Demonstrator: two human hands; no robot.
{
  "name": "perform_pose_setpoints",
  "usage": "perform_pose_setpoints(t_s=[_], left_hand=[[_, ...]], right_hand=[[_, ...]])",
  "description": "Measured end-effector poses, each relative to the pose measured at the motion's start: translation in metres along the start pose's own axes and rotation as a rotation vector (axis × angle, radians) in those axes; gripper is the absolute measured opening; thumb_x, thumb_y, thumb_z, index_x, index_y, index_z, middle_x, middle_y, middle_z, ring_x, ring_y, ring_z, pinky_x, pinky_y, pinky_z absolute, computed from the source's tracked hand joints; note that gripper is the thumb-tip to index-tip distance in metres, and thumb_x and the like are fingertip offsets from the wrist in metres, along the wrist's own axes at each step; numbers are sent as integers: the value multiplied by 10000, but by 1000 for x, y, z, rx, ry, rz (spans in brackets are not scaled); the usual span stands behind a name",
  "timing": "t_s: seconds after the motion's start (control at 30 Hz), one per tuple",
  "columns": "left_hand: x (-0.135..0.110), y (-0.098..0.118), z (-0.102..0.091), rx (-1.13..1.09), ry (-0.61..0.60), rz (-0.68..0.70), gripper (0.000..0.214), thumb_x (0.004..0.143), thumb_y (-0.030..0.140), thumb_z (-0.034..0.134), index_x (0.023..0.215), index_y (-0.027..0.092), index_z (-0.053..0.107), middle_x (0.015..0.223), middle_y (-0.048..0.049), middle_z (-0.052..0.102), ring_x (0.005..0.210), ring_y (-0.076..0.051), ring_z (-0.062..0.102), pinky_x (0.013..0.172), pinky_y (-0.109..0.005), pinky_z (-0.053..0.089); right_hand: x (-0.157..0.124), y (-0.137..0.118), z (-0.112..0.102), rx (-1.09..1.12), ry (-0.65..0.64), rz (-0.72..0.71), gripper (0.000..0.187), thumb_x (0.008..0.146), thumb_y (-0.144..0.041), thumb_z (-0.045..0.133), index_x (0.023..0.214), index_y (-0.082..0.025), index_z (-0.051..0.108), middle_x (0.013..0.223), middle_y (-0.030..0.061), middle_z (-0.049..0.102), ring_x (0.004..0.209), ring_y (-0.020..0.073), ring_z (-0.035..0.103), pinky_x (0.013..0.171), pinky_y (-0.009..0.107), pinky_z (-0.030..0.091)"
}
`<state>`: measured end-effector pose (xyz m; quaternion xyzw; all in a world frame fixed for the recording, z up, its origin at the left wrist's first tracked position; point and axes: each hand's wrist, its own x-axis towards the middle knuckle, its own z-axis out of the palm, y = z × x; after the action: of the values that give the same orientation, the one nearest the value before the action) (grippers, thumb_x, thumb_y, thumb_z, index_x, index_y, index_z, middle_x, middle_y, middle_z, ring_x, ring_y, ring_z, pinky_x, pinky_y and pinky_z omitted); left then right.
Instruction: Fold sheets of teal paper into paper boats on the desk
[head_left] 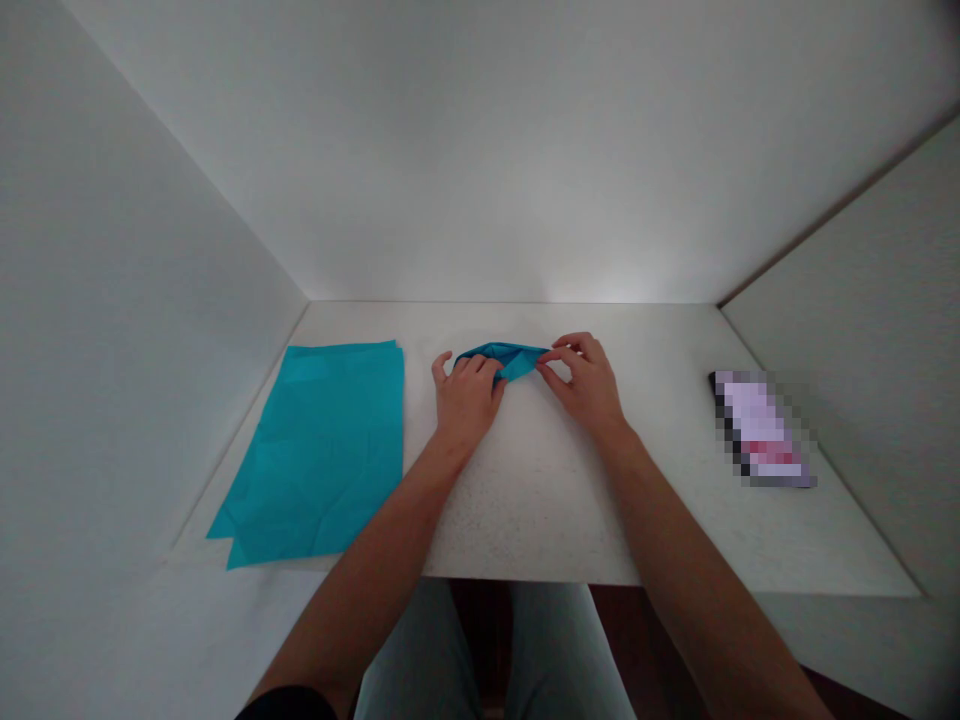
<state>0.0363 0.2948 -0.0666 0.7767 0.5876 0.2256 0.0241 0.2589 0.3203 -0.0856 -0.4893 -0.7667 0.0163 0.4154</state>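
A small folded piece of blue paper [504,357] lies on the white desk [540,500], near its middle. My left hand [466,392] rests on the paper's left end with the fingers curled over it. My right hand [585,380] pinches the paper's right tip between thumb and fingers. Both hands press the fold against the desk. Part of the paper is hidden under my left fingers.
Flat sheets of the same blue paper [322,450] lie stacked at the left of the desk, next to the left wall. A phone [761,428] with a blurred screen lies at the right. White walls enclose the desk on three sides.
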Motion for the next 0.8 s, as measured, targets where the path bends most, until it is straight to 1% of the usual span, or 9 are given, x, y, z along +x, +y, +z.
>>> perform_pose_setpoints(t_s=[0.13,0.3,0.4,0.53,0.6,0.67,0.73,0.8], left_hand=[[0,0,0,-12,7,4,144,1037,295,641,1121,281,757,1156,-64,811,1152,-298,714,1245,-592,278],[0,-1,-1,-4,15,-6,185,1044,337,626,1160,285,760,1170,-81,806,1152,-310,710,1224,-591,295],[0,-1,-1,7,21,0,208,1035,349,637,1187,286,766,1190,-89,802,1154,-317,706,1218,-589,296],[0,0,-3,1,-4,14,234,1041,377,635,1206,304,785,1206,-83,803,1146,-314,702,1204,-585,301],[0,1,-5,-6,-28,21,235,1050,385,625,1192,317,800,1207,-73,808,1132,-309,704,1195,-582,307],[0,2,-6,-10,-35,26,234,1050,387,628,1180,323,811,1210,-66,809,1128,-308,703,1190,-581,312],[0,1,-6,-12,-17,26,240,1041,374,643,1209,331,809,1234,-65,803,1148,-308,693,1191,-579,314],[0,-1,-6,-10,7,21,260,1027,345,663,1249,342,799,1262,-65,795,1188,-312,675,1193,-581,314]], right_hand=[[2,-2,1,75,17,37,69,1022,-307,679,1022,-274,740,1112,100,679,1034,290,652,927,501,584],[2,-7,2,149,25,94,95,1047,-333,640,1039,-270,711,1091,91,677,968,260,648,871,460,601],[2,-9,1,140,33,85,113,1063,-341,625,1053,-271,714,1078,90,687,984,263,662,882,460,603],[3,-9,-1,89,43,48,134,1062,-369,647,1115,-283,735,1132,103,717,1089,293,676,954,496,598],[4,-8,-2,71,25,26,156,1034,-391,700,1143,-289,746,1181,104,738,1133,306,687,1009,522,585],[4,-6,-4,74,-14,14,202,997,-410,754,1161,-293,753,1204,98,753,1142,310,706,1031,528,584],[3,-5,-6,107,-78,11,266,966,-420,790,1198,-295,750,1214,92,757,1133,303,726,1022,509,598],[2,-3,-6,150,-141,5,294,966,-397,783,1238,-294,740,1212,85,756,1115,286,738,1005,479,612]])
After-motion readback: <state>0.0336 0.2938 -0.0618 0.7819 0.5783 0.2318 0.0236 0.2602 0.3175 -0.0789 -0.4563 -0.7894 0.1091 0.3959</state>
